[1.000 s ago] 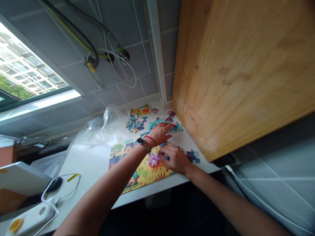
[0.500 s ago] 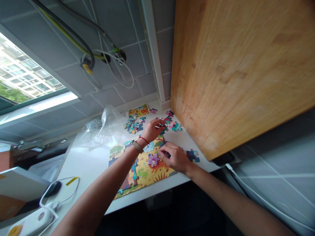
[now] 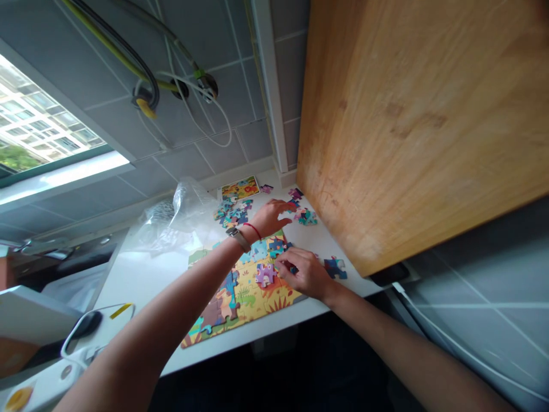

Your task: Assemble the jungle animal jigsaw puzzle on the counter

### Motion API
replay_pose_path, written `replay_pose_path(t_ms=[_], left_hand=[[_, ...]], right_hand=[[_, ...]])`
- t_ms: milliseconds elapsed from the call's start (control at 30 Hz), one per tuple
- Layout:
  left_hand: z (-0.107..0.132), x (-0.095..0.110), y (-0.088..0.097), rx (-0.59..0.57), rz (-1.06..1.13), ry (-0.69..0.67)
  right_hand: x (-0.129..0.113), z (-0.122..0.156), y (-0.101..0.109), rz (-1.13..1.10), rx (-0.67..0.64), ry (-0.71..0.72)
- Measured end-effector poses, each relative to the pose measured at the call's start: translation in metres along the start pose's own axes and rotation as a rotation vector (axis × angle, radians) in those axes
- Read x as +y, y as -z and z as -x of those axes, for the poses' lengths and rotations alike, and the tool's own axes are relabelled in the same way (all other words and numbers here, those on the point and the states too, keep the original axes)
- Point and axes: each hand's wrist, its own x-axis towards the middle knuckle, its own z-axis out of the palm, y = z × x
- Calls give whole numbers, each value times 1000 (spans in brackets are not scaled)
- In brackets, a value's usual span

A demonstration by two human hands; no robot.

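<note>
My left hand point(image 3: 273, 217) reaches over loose puzzle pieces at the back right of the white tabletop, thumb and fingers apart, holding nothing. My right hand point(image 3: 303, 273) is closed in a pinch at the right side of the puzzle board point(image 3: 253, 300). A dark bit of a puzzle piece shows between its fingers, mostly hidden. Just left of those fingertips, a purple puzzle piece point(image 3: 266, 275) lies on the yellow board. A blue-teal puzzle piece point(image 3: 277, 246) is at the board's upper right. More loose pieces point(image 3: 306, 217) are beside my left fingertips.
A heap of loose pieces point(image 3: 233, 213) and a picture card point(image 3: 241, 187) are behind the board. Crumpled clear plastic point(image 3: 180, 220) lies at the left. One dark blue piece point(image 3: 335, 268) sits near the wooden panel point(image 3: 412, 131). A power strip point(image 3: 54, 377) stands front left.
My left hand has opened and shifted slightly right and up, towards the loose pieces. A blue-teal piece now shows at the board's upper right. My right hand has barely moved.
</note>
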Motion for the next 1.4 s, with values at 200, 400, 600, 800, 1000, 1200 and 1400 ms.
replay_pose_path(t_ms=[200,400,600,800,1000,1200,1400], left_hand=[[-43,2,-8,-212,-162,-36],[-54,8,-12,-240,-220,-17],[-61,6,-1,-207,-152,-40],[-46,-10,51,-175,-11,-16],[-3,-33,106,-385,309,144],[32,-32,109,-625,381,135],[43,-6,97,-732,403,89]], right_hand=[[5,1,-3,-3,-23,-11],[5,1,-3,-14,-39,-12],[5,1,-3,-18,-14,-9],[4,-1,-2,-11,-25,-12],[2,-1,0,-26,-16,-19],[5,0,-1,-40,2,-17],[1,-1,0,-60,72,16]])
